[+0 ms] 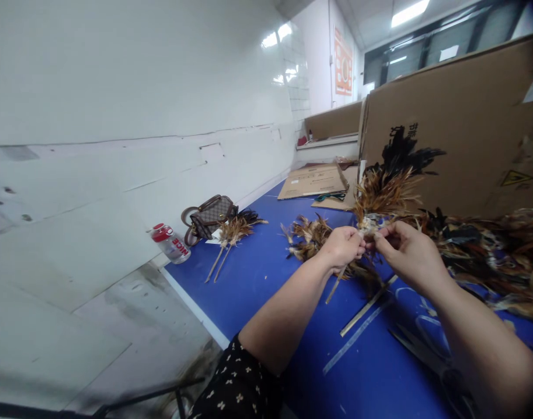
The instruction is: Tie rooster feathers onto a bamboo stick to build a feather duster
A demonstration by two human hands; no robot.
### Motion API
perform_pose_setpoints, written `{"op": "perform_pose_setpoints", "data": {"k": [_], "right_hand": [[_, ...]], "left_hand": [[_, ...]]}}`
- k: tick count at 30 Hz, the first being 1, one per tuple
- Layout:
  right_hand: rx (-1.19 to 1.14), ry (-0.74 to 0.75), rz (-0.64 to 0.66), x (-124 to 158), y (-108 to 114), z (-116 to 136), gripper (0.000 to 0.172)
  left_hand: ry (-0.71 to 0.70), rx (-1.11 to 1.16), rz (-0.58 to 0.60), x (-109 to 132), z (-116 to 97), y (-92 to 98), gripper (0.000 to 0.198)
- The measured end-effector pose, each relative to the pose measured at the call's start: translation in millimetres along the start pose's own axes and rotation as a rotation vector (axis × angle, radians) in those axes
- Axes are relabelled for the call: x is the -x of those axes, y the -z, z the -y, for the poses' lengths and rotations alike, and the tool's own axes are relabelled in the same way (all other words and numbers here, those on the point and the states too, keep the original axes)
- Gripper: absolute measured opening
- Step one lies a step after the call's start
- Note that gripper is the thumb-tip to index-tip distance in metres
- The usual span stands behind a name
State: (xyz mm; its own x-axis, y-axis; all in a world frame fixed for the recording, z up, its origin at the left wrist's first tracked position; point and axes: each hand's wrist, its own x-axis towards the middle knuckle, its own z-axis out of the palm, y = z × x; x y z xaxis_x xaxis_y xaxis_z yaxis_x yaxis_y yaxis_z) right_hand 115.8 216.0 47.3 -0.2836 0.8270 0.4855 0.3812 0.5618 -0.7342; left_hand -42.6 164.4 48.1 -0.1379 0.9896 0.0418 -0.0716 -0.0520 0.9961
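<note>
My left hand (343, 249) is closed around the thin stick of a feather duster (384, 189), whose brown and black feathers point up and away. The pale quill ends of the feathers bunch just above that fist. From the other side, my right hand (408, 253) pinches at this pale base with thumb and fingers. Whether a string or single feather is also between its fingertips cannot be told. Behind my left hand lies a loose pile of brown feathers (308, 233). A second thin stick (366, 308) rests on the blue table (292, 326) below my hands.
Two feather-topped sticks (223, 262) lie at the left beside a checkered handbag (212, 215) and a red-lidded bottle (170, 241). Dark scissors (432, 355) lie under my right forearm. Many feathers (489, 250) heap at the right, before a large cardboard box (458, 128). Flat cardboard (312, 180) lies behind.
</note>
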Motion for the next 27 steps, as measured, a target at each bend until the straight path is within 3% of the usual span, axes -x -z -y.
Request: {"op": "perform_pose_setpoints", "data": {"k": [5,11,14,21,27], "right_hand": [[0.014,0.089,-0.009,1.6,-5.7,-3.3,0.024],[0.169,0.437,-0.103,-2.2,0.7,-7.6,0.023],[0.218,0.537,-0.185,-2.7,5.9,-5.1,0.024],[0.238,0.569,-0.257,1.8,7.2,3.6,0.019],[0.191,0.581,-0.223,4.9,11.4,10.4,0.023]], "left_hand": [[0.001,0.031,0.013,2.9,-3.8,-0.8,0.028],[0.0,0.034,0.035,3.0,-5.9,2.7,0.027],[0.006,0.043,0.054,4.1,-7.4,5.1,0.023],[0.038,-0.017,0.087,6.7,-6.0,1.6,0.04],[0.027,-0.013,0.086,3.3,-2.3,-0.6,0.033]]}}
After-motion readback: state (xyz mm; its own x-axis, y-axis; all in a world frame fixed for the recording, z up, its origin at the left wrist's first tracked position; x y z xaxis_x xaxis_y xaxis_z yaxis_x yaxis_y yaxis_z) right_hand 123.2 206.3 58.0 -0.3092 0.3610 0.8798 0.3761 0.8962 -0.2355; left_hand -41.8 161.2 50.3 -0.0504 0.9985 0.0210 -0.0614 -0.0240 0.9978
